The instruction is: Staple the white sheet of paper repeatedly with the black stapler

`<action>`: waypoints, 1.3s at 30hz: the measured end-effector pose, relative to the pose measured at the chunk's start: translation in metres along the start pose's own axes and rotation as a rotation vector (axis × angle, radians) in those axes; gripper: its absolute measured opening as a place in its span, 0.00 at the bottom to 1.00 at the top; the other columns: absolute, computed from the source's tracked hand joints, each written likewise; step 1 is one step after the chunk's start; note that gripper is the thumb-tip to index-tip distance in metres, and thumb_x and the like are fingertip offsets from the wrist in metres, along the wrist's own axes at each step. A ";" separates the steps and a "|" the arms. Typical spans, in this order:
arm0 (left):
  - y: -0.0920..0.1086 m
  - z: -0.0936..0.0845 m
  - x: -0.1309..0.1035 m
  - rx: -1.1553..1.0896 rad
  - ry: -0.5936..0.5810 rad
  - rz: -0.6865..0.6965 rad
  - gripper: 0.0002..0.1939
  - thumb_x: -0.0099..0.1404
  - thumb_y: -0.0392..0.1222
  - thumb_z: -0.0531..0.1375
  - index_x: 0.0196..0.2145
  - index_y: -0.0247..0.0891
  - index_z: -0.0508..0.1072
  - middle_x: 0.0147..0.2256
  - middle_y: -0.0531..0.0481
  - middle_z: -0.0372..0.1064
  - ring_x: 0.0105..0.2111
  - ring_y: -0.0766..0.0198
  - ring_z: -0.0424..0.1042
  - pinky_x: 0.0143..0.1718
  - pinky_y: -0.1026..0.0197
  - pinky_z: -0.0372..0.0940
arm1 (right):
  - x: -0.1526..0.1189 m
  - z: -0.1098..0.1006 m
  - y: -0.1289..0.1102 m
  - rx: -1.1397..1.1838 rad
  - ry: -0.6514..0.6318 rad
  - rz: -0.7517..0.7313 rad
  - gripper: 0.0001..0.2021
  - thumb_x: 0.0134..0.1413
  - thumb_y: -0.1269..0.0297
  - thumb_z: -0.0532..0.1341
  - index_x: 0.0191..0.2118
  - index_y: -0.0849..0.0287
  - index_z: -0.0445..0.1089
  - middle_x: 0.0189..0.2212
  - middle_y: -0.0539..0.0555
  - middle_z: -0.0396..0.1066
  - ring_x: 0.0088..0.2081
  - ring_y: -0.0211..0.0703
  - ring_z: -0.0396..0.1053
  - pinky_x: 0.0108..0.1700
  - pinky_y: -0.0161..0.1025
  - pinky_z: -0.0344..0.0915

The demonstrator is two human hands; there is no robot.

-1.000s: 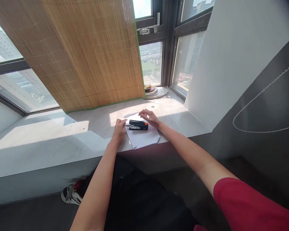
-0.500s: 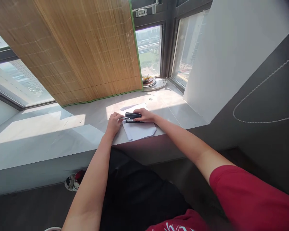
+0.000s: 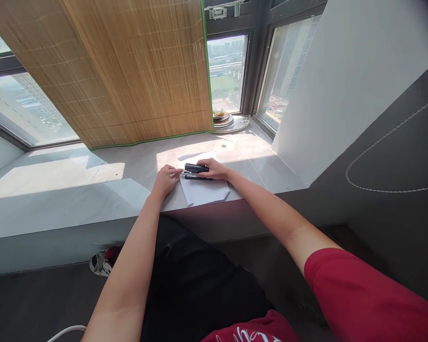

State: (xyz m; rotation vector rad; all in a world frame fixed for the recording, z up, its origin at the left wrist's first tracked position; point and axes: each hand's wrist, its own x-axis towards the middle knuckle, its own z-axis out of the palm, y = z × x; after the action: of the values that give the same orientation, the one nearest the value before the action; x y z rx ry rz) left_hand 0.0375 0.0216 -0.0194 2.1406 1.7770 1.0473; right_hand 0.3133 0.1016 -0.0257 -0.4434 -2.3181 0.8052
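A black stapler lies on white paper near the sill's front edge, its top arm raised from its base, with a strip of metal showing between them. My right hand is wrapped round the stapler's right end. At the left end, my left hand has its fingers bent together, and the index fingertip reaches the metal part. Whatever those fingers may pinch is too small to make out. The paper looks folded or curled along its left edge.
Two small grey strips lie on the pale windowsill behind the paper. Stacked plates stand in the window corner. A bamboo blind hangs down to the sill. A bead chain loops at the right.
The index finger of my left hand now stretches further toward the stapler's left end. My right hand keeps its hold. The whole view has shifted slightly.
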 end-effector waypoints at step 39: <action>0.028 0.000 -0.009 -0.132 0.172 -0.191 0.06 0.62 0.35 0.57 0.31 0.44 0.73 0.20 0.55 0.69 0.23 0.59 0.67 0.33 0.57 0.61 | -0.080 -0.048 -0.008 -0.170 0.144 0.264 0.19 0.63 0.43 0.64 0.44 0.55 0.73 0.39 0.54 0.75 0.40 0.50 0.69 0.45 0.45 0.64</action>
State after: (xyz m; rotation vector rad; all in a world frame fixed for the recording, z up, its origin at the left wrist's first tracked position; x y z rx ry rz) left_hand 0.0592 0.0061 -0.0079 1.8124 1.8833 1.2912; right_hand 0.4041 0.0768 -0.0277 -0.8688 -2.2287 0.6738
